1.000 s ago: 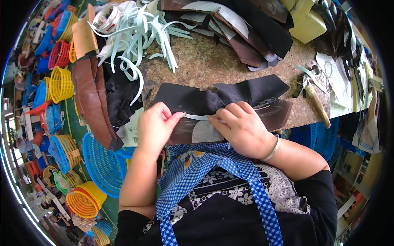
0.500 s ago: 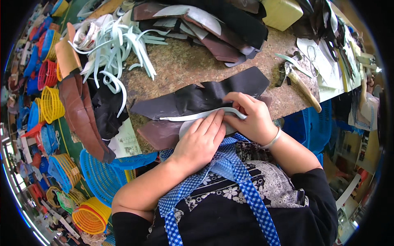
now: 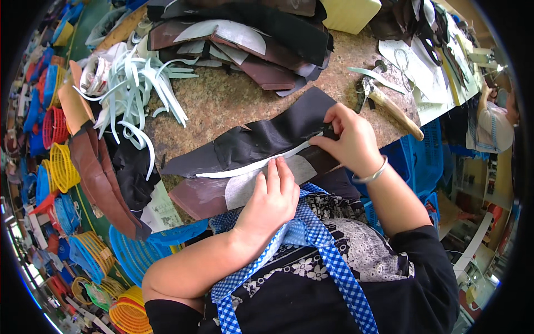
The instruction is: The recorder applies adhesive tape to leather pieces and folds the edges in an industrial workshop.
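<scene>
A leather piece with a black lining (image 3: 261, 135) and a brown side (image 3: 194, 196) lies at the near edge of the bench. A light grey patch (image 3: 238, 192) covers part of the brown side. Along the seam between black and brown runs a narrow white strip (image 3: 239, 171). My left hand (image 3: 272, 195) rests with outstretched fingers on the patch, fingertips against the strip. My right hand (image 3: 353, 139) pinches at the strip's right end, thumb on the strip and curled fingers over the lining; what lies under those fingers is partly hidden.
A heap of pale strips (image 3: 142, 83) lies left on the stone-like bench top (image 3: 214, 100). Stacked leather pieces (image 3: 267, 61) stand behind. A wooden-handled hammer (image 3: 395, 114) and papers are at right. Brown leather (image 3: 100, 178) hangs at the left edge, above a blue basket (image 3: 130, 253).
My right hand has moved up and right along the strip, which now lies flatter against the seam. My left hand has drawn back slightly, uncovering more of the grey patch. The view has shifted.
</scene>
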